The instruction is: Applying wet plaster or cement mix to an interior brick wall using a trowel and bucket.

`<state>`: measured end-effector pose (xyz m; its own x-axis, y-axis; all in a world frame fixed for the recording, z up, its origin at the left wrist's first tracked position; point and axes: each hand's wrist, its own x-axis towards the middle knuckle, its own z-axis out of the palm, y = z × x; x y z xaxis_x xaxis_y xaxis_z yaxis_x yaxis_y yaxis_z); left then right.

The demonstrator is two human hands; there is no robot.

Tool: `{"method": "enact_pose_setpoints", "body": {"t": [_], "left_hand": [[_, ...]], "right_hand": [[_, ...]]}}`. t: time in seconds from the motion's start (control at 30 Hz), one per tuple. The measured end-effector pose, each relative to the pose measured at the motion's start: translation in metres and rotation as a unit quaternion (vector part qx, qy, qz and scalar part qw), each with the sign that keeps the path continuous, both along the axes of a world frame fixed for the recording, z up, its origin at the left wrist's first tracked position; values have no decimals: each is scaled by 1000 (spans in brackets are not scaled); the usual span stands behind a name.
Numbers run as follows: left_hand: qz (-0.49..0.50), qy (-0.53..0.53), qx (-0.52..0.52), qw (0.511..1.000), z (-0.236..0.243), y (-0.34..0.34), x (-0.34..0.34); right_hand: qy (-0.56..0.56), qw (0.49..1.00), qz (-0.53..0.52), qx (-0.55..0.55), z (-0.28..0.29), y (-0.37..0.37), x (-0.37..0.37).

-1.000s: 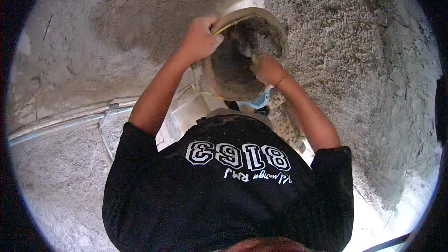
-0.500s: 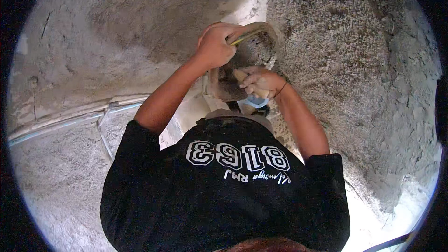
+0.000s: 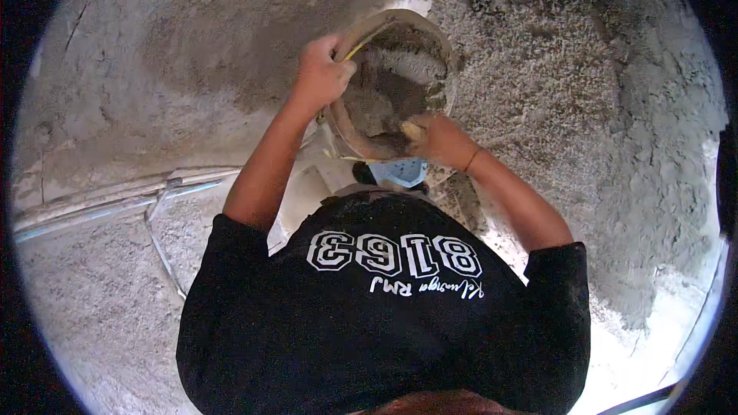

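Note:
My left hand (image 3: 323,73) is closed on the left rim of a round, mortar-smeared bucket (image 3: 452,58), beside a yellow strip on that rim. Grey-brown wet mortar (image 3: 384,96) lies inside the bucket, whose opening faces up toward me. At the near right side, my right hand (image 3: 443,142) is wrapped around the pale wooden handle (image 3: 413,131) of what looks like a trowel. Its blade is hidden, low in the bucket by the mortar. A dark band circles my right wrist.
Below the bucket shows a light blue object (image 3: 405,173), partly covered. Rough, pebbly plaster (image 3: 538,92) spreads on the right, and smoother grey plaster (image 3: 207,46) on the left. Pipes (image 3: 115,211) run along the left side, with a thin bar (image 3: 164,250) branching off.
The bucket has come farther into view, its opening now showing more fully. My left hand has shifted left with the rim, and my right hand has moved slightly right and nearer.

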<state>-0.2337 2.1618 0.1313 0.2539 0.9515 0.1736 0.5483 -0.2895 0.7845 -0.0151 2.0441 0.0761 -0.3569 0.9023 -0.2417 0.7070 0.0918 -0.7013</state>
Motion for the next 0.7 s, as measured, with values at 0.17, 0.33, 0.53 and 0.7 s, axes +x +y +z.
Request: {"method": "enact_pose_setpoints", "body": {"t": [0.17, 0.33, 0.53, 0.7], "left_hand": [[32, -44, -35, 998, -1, 5, 5], [18, -53, 9, 998, -13, 11, 13], [18, -57, 50, 997, -17, 2, 12], [91, -90, -18, 992, -1, 0, 1]], "right_hand": [[-64, 994, -78, 47, 2, -31, 26], [-121, 988, -55, 83, -14, -45, 48], [-278, 957, -63, 53, 6, -51, 36], [-204, 956, -94, 187, -22, -38, 49]]}}
